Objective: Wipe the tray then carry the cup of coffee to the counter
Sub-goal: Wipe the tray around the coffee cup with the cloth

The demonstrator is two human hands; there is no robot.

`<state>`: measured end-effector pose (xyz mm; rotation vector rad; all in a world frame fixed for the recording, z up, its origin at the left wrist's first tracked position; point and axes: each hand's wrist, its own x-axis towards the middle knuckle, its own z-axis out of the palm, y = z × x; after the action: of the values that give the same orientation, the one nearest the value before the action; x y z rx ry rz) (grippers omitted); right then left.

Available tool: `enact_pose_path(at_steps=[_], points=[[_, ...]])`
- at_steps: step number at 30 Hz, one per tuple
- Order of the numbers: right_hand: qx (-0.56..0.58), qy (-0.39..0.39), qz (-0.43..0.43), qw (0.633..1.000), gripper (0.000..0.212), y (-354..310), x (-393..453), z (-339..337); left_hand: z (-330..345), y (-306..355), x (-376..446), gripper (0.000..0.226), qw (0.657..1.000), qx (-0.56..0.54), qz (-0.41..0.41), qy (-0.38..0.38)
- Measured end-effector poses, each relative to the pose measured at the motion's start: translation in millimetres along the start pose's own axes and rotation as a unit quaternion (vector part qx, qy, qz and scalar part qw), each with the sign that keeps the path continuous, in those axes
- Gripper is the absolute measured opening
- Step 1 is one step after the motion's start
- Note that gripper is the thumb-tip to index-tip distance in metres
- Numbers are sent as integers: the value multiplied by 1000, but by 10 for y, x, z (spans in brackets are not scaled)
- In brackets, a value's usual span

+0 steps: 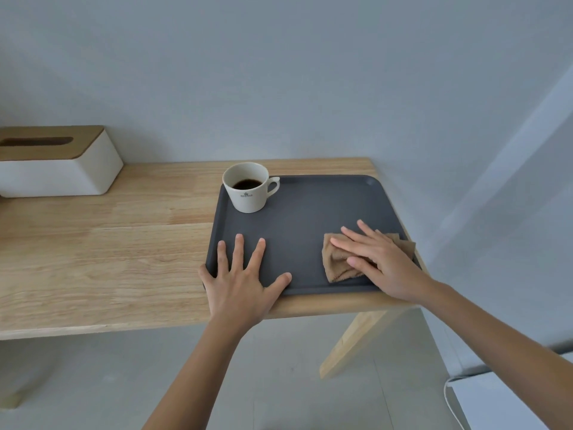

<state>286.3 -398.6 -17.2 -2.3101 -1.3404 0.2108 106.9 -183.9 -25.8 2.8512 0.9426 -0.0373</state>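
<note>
Your two bare forearms come up from the bottom of the view, and both hands lie flat on the dark grey tray (297,225). Your left hand (240,282) is spread wide at the tray's 7 o'clock corner: palm down, fingers fanned onto the tray floor, the thumb stretched out along the near rim, the little finger lying over the left rim. It grips nothing; it only presses on the tray. Your right hand (376,259) is also open and flat, at about 4 o'clock on the tray, palm down on a crumpled tan cloth (338,265). Its fingers point toward 10 o'clock and are not curled around the cloth; they press it against the tray floor. Part of the cloth shows to the left of the hand and a little shows beyond it, close to the right rim.

At the tray's 11 o'clock corner stands the white coffee cup (248,189), upright, its handle pointing toward 3 o'clock, with dark coffee low inside and a small dark emblem on its side. It is well apart from both hands.

Under the tray is a light wooden table (108,249), and the tray sits at its right end. A white tissue box (59,172) with a wooden slotted lid sits at the table's 10 o'clock.
</note>
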Motion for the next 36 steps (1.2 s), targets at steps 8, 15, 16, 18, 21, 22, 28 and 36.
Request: enact_pose_path(at_steps=[8, 15, 16, 18, 21, 22, 28, 36], points=[[-31, 23, 36, 999, 39, 367, 866, -82, -20, -38, 18, 83, 1000, -5, 17, -19], [-44, 47, 93, 994, 39, 588, 1514, -171, -41, -22, 9, 83, 1000, -11, 10, -21], [-42, 52, 90, 994, 39, 561, 1500, -159, -41, -19, 8, 83, 1000, -10, 8, -21], [-45, 62, 75, 994, 40, 496, 1409, -140, -36, -16, 7, 83, 1000, -11, 4, -19], [-35, 50, 69, 996, 42, 434, 1164, -115, -29, -13, 7, 83, 1000, -12, 2, -16], [-31, 41, 60, 997, 42, 415, 1062, -99, -29, -12, 6, 84, 1000, -12, 1, -15], [-14, 23, 7, 1000, 42, 88, 284, -13, -31, -1, 11, 83, 1000, -6, -1, -16], [-35, -8, 6, 999, 41, 88, 264, -54, -24, -10, 19, 83, 1000, -1, 2, -21]])
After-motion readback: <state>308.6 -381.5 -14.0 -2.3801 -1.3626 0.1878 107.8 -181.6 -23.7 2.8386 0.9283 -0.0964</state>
